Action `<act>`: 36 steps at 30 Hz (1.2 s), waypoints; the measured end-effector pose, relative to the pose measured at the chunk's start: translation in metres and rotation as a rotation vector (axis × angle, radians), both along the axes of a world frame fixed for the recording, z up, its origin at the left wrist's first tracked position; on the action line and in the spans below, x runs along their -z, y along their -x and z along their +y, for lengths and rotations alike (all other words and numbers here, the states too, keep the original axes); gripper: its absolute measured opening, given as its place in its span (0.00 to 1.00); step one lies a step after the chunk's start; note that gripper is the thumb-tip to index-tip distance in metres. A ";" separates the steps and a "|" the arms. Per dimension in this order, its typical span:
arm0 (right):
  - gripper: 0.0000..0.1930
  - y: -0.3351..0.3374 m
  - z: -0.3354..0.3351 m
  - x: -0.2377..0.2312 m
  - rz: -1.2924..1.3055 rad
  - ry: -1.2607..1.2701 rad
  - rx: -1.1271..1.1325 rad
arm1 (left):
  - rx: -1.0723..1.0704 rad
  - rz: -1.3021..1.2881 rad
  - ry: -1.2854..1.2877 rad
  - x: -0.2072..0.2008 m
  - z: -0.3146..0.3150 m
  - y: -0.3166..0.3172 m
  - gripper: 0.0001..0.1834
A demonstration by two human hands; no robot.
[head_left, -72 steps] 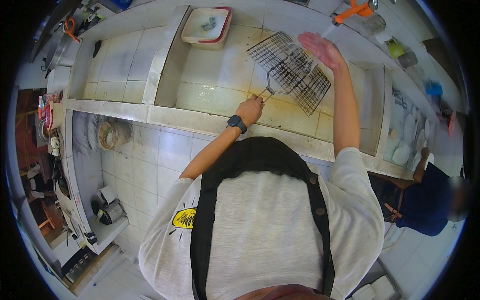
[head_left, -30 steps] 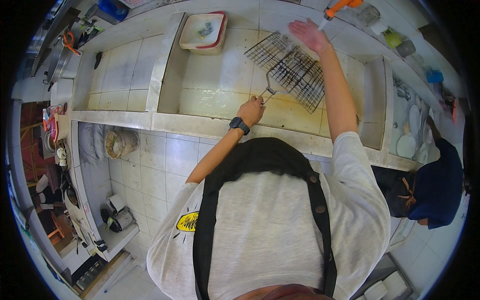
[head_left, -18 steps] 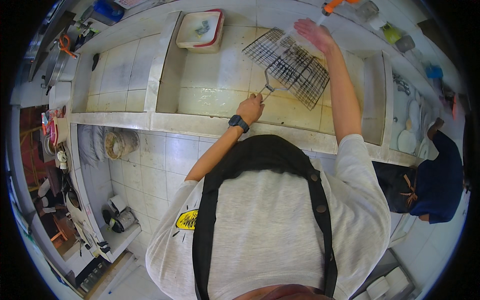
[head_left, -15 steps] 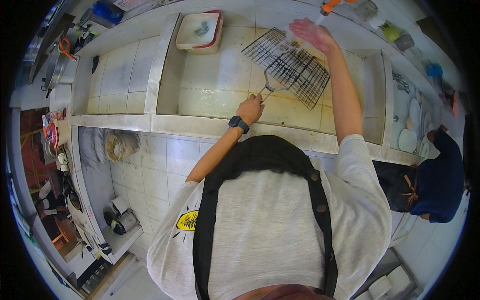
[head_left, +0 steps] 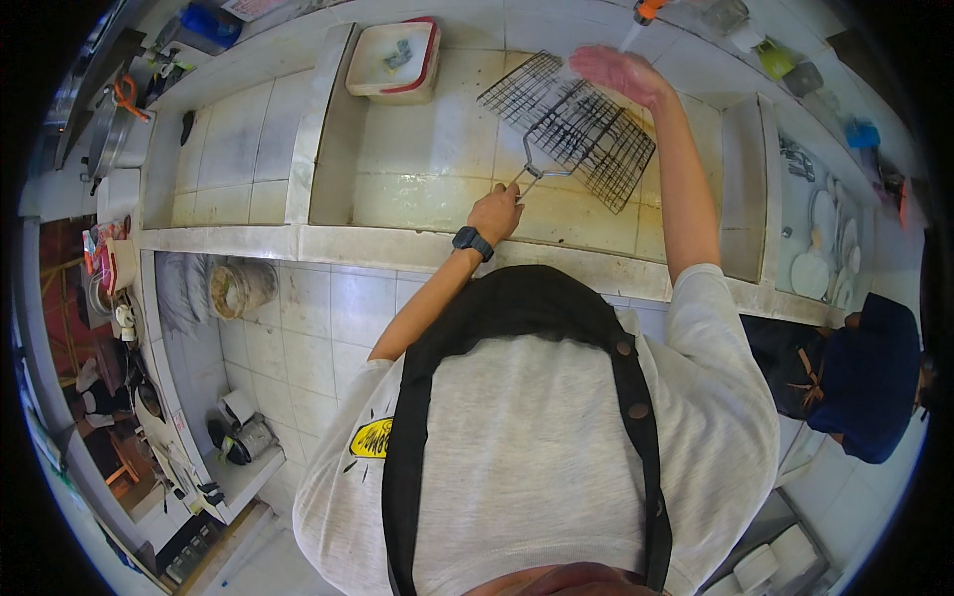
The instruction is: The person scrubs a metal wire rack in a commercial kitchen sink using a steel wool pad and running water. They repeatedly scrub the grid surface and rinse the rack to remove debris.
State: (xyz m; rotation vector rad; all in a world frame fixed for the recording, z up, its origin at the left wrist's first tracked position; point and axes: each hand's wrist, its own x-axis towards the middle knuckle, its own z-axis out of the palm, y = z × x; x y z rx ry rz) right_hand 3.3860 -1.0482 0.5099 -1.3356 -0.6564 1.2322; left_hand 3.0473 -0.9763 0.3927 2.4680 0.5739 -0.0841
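Note:
A black wire grill basket [head_left: 586, 134] lies slanted in the tiled sink [head_left: 407, 204], its handle pointing back at me. My left hand [head_left: 496, 212] is closed around that handle near the sink's front edge. Over the basket's far side, my right hand [head_left: 621, 74] is held with fingers stretched out and nothing in it. Water runs from an orange-ended tap [head_left: 648, 11] onto or right beside that hand. Whether the right hand touches the wires I cannot tell.
A white tub with a red rim [head_left: 434, 58] stands in the sink's far left corner, something greyish inside. White plates [head_left: 810, 276] fill the basin at right, where a person in dark blue [head_left: 874, 382] stands. A low divider [head_left: 323, 129] borders another tiled basin at left.
My right hand has shifted slightly left over the basket. The basket and my left hand have hardly moved. At right, the person in dark blue has moved a little.

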 end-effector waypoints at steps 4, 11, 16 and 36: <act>0.25 -0.007 -0.012 0.009 0.027 -0.016 -0.011 | 0.005 0.004 -0.005 -0.003 -0.001 -0.001 0.15; 0.20 -0.009 -0.018 0.015 0.028 0.103 0.046 | 0.009 0.015 -0.025 0.001 0.000 -0.001 0.14; 0.20 -0.004 -0.016 0.022 -0.046 0.184 0.013 | -0.004 0.025 -0.030 0.000 -0.001 0.000 0.15; 0.20 0.002 -0.014 0.015 0.005 -0.030 0.332 | 0.057 0.043 -0.091 0.005 0.001 -0.006 0.17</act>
